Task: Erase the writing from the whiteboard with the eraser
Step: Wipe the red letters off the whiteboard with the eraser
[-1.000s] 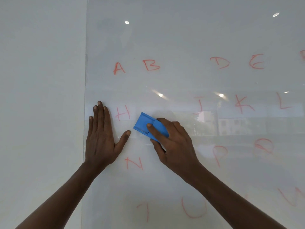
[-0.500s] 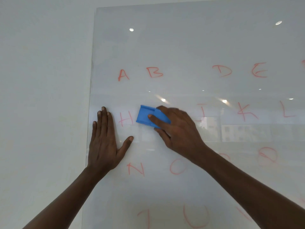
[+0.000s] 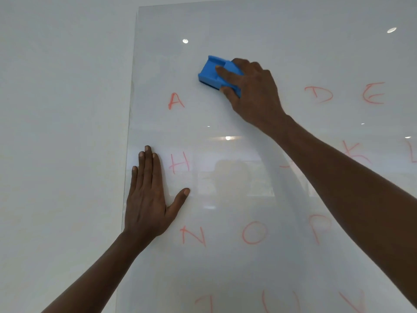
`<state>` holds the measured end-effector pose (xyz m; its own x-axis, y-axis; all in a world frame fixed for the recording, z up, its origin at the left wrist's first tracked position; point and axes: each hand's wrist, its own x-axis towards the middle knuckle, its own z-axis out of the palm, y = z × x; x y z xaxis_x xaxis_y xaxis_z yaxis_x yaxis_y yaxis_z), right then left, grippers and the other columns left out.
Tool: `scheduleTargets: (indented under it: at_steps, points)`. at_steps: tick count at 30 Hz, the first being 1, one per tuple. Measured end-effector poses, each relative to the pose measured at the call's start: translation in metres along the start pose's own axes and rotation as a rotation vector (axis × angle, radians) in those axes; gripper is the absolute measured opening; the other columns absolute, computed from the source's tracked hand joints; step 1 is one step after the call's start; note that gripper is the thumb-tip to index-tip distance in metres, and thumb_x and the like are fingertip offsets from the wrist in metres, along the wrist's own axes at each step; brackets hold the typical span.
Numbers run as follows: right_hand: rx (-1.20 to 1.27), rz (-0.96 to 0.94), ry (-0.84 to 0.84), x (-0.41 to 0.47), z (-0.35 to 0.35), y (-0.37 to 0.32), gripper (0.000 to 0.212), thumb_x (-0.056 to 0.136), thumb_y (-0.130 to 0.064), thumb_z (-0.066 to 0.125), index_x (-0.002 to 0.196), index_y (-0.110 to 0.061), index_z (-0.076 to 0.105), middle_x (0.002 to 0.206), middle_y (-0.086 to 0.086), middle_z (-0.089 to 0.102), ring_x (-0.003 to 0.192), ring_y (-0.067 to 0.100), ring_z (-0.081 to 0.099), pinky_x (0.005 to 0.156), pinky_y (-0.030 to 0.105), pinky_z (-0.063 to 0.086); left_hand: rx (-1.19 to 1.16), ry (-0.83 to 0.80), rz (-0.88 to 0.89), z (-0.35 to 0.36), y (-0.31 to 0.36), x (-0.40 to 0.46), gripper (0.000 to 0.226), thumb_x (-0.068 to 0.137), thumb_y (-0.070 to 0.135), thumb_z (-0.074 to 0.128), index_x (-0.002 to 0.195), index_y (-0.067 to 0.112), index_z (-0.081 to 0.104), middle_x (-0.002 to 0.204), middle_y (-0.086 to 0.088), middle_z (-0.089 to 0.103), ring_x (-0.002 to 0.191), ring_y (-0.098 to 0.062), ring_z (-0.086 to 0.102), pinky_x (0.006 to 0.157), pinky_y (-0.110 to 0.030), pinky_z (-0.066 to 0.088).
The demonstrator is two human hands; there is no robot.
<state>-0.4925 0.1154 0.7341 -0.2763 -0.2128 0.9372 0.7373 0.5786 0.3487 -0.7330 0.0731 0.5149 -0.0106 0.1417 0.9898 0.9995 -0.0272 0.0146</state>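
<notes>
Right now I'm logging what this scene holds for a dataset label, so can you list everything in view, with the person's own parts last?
whiteboard: one, glossy white, fills the centre and right of the view.
wall: one, off-white, left of the board.
eraser: one, blue, upper middle of the board, up and right of the A.
letters: red marker, about twelve readable or partly cut off: A, D, E in the top row; H, K in the next; N, O, P below; more at the bottom and right edges.
light reflections: several, white, scattered on the board.
left hand: one, flat on the board beside the H.
right hand: one, gripping the eraser.
</notes>
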Motion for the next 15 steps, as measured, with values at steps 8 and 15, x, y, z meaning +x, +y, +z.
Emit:
scheduleTargets:
  at_steps: [8, 15]
  points:
    - [0.003, 0.084, 0.004, 0.002, 0.002, -0.007, 0.045, 0.100, -0.035, 0.048, 0.144, -0.029, 0.046, 0.142, 0.006, 0.047, 0.124, 0.026, 0.045, 0.099, 0.036, 0.036, -0.005, 0.011, 0.006, 0.003, -0.002, -0.001, 0.101, 0.097, 0.069, 0.034, 0.164, 0.000, 0.004, 0.174, -0.013, -0.005, 0.162, -0.025, -0.005, 0.131, -0.038, -0.001]
    - [0.061, 0.042, -0.052, -0.054, 0.003, -0.049, 0.044, 0.095, -0.031, 0.057, 0.139, -0.025, 0.054, 0.139, 0.012, 0.052, 0.117, 0.033, 0.050, 0.092, 0.039, 0.038, -0.032, 0.018, 0.006, 0.004, -0.002, 0.000, 0.102, 0.096, 0.069, 0.036, 0.164, -0.001, 0.005, 0.174, -0.013, -0.005, 0.162, -0.025, -0.006, 0.132, -0.040, 0.001]
